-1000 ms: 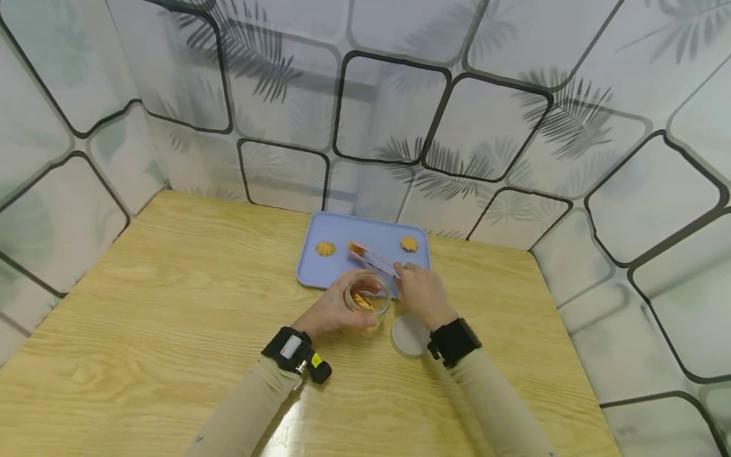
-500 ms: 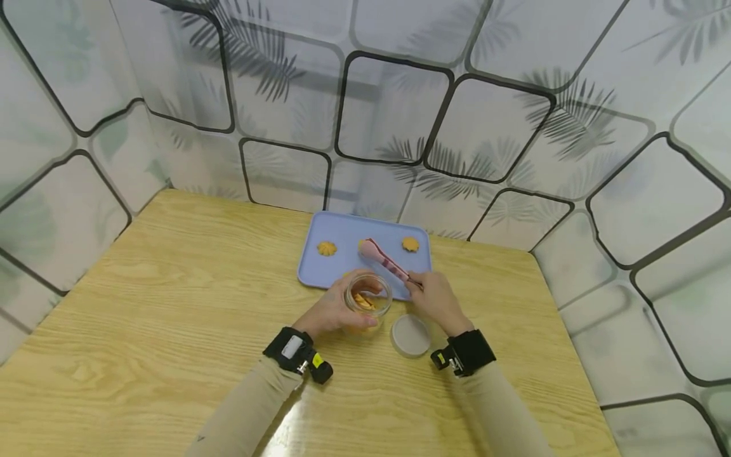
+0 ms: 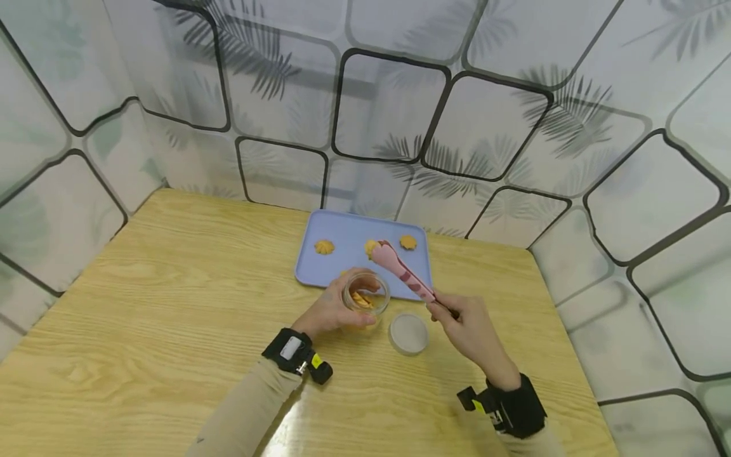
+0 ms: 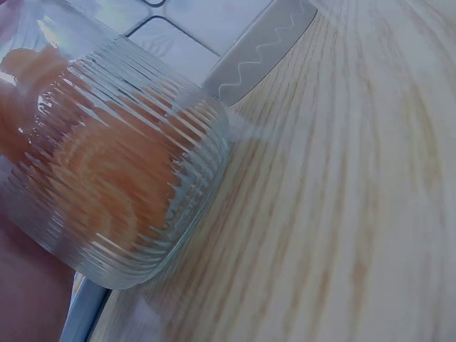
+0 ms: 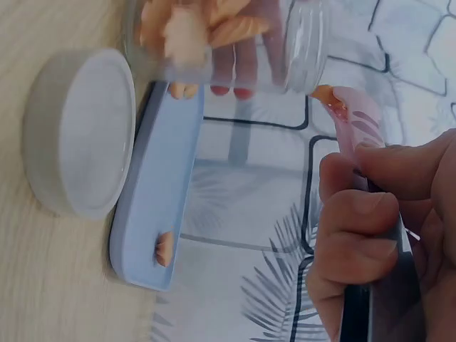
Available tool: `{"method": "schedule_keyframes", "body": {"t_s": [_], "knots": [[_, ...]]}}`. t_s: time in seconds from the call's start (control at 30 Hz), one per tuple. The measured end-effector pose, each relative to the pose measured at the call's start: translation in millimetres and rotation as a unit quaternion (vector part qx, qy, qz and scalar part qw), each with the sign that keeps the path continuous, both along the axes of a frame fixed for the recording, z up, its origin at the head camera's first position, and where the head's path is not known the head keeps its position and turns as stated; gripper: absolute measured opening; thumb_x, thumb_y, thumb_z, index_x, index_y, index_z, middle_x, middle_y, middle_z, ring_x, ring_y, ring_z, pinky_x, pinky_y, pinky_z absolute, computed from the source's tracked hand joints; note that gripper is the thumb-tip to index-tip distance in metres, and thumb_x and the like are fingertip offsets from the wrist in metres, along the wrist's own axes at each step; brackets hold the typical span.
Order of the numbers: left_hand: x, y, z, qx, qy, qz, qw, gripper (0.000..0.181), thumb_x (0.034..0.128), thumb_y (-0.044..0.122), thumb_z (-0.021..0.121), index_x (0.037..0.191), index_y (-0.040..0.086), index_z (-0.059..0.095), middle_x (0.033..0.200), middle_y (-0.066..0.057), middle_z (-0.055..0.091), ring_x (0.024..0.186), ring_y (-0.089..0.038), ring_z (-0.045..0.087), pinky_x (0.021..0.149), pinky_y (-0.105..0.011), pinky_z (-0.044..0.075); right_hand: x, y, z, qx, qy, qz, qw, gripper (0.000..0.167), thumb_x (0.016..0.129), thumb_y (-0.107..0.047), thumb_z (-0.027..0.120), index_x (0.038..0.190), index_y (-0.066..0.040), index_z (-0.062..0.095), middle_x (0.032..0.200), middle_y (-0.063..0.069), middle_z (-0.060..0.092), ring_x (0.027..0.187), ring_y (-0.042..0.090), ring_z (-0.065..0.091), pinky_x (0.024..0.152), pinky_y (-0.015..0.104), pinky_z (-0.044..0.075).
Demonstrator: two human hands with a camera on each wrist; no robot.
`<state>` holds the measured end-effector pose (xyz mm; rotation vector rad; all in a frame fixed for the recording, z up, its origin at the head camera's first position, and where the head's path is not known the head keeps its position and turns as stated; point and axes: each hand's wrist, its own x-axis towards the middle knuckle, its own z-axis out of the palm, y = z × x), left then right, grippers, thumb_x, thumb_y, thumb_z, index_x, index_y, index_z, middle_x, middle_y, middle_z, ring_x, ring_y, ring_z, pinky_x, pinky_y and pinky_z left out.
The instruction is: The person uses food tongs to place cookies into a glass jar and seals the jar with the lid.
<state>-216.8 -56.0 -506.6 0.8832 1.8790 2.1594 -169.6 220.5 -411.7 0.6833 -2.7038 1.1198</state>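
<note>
My left hand (image 3: 337, 308) grips a clear glass jar (image 3: 366, 298) standing on the table; its ribbed wall shows cookies (image 4: 114, 178) inside. My right hand (image 3: 465, 324) holds pink tongs (image 3: 402, 270) by the dark handle, fingers curled round it. A golden cookie (image 5: 324, 94) sits between the tongs' tips, raised near the jar's mouth in the right wrist view. Behind the jar lies a blue tray (image 3: 308, 270) with one swirled cookie (image 3: 324, 247) at its left and another cookie (image 3: 408, 242) at its right. The left hand covers part of the tray's front edge.
A round, pale lid (image 3: 408, 334) lies on the wooden table (image 3: 188, 304), just right of the jar. Patterned curtain (image 3: 388, 108) hangs behind the table and along both sides.
My right hand has drawn back toward the lower right, lifting the tongs and the cookie off the tray. The left hand and the jar stay in place.
</note>
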Motion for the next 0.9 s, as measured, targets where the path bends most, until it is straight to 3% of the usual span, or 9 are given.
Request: {"method": "schedule_keyframes", "body": {"t_s": [0.17,0.3,0.47,0.63,0.9], "knots": [[0.8,1.5,-0.3,-0.013,-0.012,0.001,0.9998,0.073,0.0751,0.007,0.086,0.139,0.007,0.051,0.134,-0.034,0.055,0.128,-0.041,0.055,0.100,-0.027,0.051,24.1,8,1.0,0.016,0.004,0.005,0.9999,0.023,0.096,-0.003,0.067,0.116,0.005,0.074,0.070,-0.006,0.066,0.046,-0.003,0.034,0.040,0.022,0.033],[1.4,0.1,1.9,-0.024,-0.018,0.011,0.9995,0.076,0.0749,0.008,0.088,0.141,0.011,0.051,0.134,-0.025,0.060,0.127,-0.039,0.056,0.101,-0.028,0.050,32.8,12,3.0,0.028,0.003,0.008,0.9996,0.025,0.095,-0.002,0.069,0.119,0.004,0.073,0.069,-0.008,0.065,0.045,-0.004,0.034,0.038,0.020,0.032],[2.4,-3.4,3.2,-0.049,-0.024,0.028,0.9981,0.083,0.0743,0.010,0.089,0.146,0.013,0.047,0.130,-0.011,0.065,0.127,-0.037,0.056,0.103,-0.026,0.045,35.4,13,6.8,0.051,0.022,0.023,0.9982,0.029,0.093,-0.002,0.070,0.121,0.006,0.071,0.063,-0.010,0.056,0.045,-0.006,0.030,0.039,0.018,0.031],[0.7,-3.4,0.6,-0.046,-0.021,0.021,0.9985,0.083,0.0756,0.008,0.088,0.146,0.012,0.045,0.129,-0.012,0.066,0.127,-0.038,0.056,0.103,-0.025,0.046,36.9,12,11.3,0.080,0.033,0.011,0.9962,0.031,0.093,-0.004,0.071,0.123,0.004,0.071,0.060,-0.013,0.043,0.047,-0.005,0.026,0.041,0.018,0.027],[0.5,-2.2,1.8,-0.035,-0.016,0.003,0.9992,0.077,0.0772,0.011,0.087,0.143,0.017,0.049,0.131,-0.008,0.065,0.126,-0.031,0.058,0.102,-0.029,0.050,37.7,13,17.8,0.106,0.024,0.011,0.9940,0.033,0.093,-0.005,0.072,0.125,0.003,0.070,0.062,-0.013,0.046,0.048,-0.004,0.027,0.043,0.018,0.029]]}}
